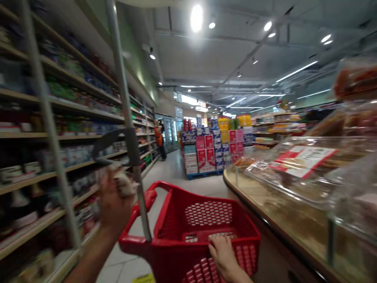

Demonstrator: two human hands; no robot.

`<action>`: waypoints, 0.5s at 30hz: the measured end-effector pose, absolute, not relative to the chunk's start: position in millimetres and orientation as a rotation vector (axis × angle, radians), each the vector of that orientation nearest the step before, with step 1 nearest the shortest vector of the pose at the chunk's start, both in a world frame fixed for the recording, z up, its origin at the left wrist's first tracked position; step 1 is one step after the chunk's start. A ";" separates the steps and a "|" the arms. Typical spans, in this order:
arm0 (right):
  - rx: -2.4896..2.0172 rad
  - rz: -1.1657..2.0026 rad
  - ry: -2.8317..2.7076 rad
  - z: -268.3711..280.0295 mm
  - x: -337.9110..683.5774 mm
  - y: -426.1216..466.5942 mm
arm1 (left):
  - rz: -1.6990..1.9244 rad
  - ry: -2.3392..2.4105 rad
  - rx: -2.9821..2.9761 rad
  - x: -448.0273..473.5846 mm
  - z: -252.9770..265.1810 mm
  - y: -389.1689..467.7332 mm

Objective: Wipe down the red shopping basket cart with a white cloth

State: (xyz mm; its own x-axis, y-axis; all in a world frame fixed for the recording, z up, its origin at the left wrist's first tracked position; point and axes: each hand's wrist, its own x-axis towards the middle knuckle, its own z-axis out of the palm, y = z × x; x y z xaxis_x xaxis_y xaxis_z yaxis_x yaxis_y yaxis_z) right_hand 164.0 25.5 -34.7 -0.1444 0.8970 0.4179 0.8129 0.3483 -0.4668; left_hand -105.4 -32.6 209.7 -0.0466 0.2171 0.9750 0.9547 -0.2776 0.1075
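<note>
A red plastic shopping cart (206,245) with a perforated basket stands in front of me. The fingers of my right hand (224,255) curl over its near rim. On the left, my left hand (113,200) is raised and blurred, its fingers closed around a pale, crumpled item (125,182) whose kind I cannot make out. Just above that hand, a dark grey bracket (133,147) sits on a slanting metal pole (119,59). The pole's lower end meets the cart's left side in the view. The basket's visible floor shows no goods.
Shelves (85,102) packed with bottles and jars line the left side. To the right, a display counter (253,200) holds clear plastic food packs (294,161). Stacked cartons (205,153) stand ahead beyond the tiled aisle (167,169). A person in orange (159,137) is farther down.
</note>
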 end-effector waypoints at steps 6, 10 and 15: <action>-1.301 0.048 -1.941 -58.0 166.1 31.6 | -1.260 -1.410 -1.571 -93.5 153.8 -7.1; -1.291 0.041 -1.916 -59.3 165.8 33.9 | -0.991 -1.364 -1.685 -97.6 113.7 -28.1; -1.287 0.114 -1.971 -50.7 172.7 28.9 | -0.840 -1.053 -1.633 -114.2 191.1 -19.3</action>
